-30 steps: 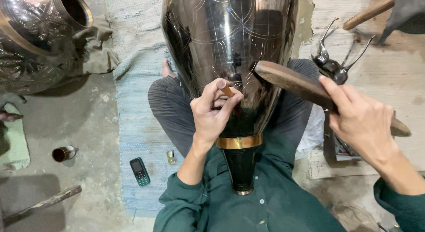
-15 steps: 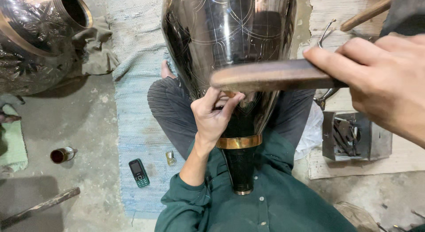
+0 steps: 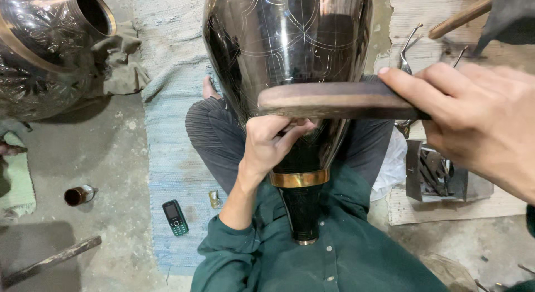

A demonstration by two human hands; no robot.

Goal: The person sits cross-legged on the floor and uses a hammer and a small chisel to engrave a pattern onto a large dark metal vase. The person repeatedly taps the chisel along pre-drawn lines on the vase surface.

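Note:
A large dark polished metal vase (image 3: 290,41) with fine scratched line patterns lies neck-down between my crossed legs; a brass band (image 3: 299,179) rings its neck. My left hand (image 3: 272,144) presses against the vase's lower body, fingers pinched on a small chisel that is mostly hidden. My right hand (image 3: 473,124) grips a flat wooden mallet (image 3: 334,100) held level just above my left hand's fingers, its far end across the vase.
Another embossed dark vase (image 3: 44,52) lies at the top left on cloth. A blue woven rug (image 3: 167,130) lies under me, with a small phone (image 3: 175,217) on it. A little cup (image 3: 78,195) and a rod (image 3: 50,261) lie left. A metal tool box (image 3: 434,177) stands right.
My right hand has swung the wooden mallet leftward and closer to the camera, from beside the vase to right over my left hand. My left hand stays on the vase.

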